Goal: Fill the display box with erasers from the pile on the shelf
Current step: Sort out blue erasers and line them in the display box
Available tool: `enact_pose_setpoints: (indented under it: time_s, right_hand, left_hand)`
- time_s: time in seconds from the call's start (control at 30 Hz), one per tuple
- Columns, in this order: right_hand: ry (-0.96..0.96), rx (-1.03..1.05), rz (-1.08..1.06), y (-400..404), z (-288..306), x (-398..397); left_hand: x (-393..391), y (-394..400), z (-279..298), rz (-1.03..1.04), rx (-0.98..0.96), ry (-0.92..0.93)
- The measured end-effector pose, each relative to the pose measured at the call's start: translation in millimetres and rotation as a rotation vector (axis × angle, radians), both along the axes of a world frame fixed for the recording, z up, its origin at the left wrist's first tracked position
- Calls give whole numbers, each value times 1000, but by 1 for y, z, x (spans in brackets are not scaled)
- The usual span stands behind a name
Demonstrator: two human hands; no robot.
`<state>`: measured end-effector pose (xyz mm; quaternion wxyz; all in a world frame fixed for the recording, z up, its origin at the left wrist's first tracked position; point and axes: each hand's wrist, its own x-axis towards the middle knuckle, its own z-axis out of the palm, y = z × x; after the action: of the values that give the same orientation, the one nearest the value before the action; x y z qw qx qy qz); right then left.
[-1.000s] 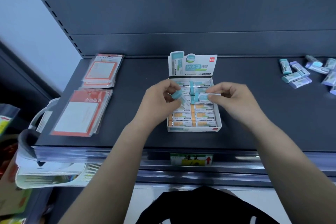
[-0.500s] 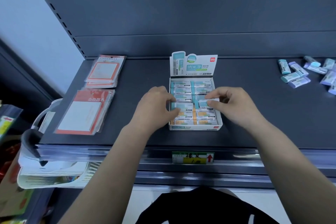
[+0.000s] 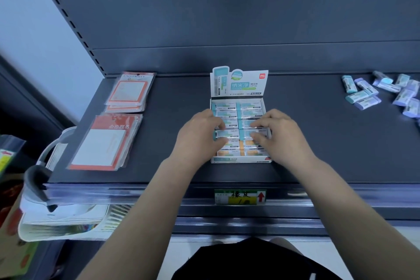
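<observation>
A white display box [image 3: 240,159] with an upright printed back card stands mid-shelf, holding two columns of wrapped erasers, teal at the back and orange at the front. My left hand [image 3: 197,136] pinches a teal eraser [image 3: 227,133] lying in the left column. My right hand [image 3: 280,135] pinches another teal eraser [image 3: 246,132] in the right column. Both erasers rest level with the rows in the box. The loose pile of teal and lilac erasers [image 3: 384,92] lies at the shelf's far right.
Two stacks of red-and-white packets [image 3: 106,143] lie on the shelf's left side. A price label [image 3: 239,196] hangs on the shelf's front rail. Papers and a grey handle [image 3: 38,179] stick out at the lower left. Bare dark shelf lies between box and pile.
Both hands came down from above the box, and the two teal erasers they held now lie flat in the middle rows.
</observation>
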<state>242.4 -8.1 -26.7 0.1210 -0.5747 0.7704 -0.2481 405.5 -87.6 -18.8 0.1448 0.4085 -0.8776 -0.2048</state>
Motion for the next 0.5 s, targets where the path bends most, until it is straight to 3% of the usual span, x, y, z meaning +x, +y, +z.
enact_pose_setpoints:
  time_s: [0.5]
  right_hand:
    - [25, -2, 7, 2, 3, 0]
  left_hand:
    - [-10, -2, 0, 4, -42, 8]
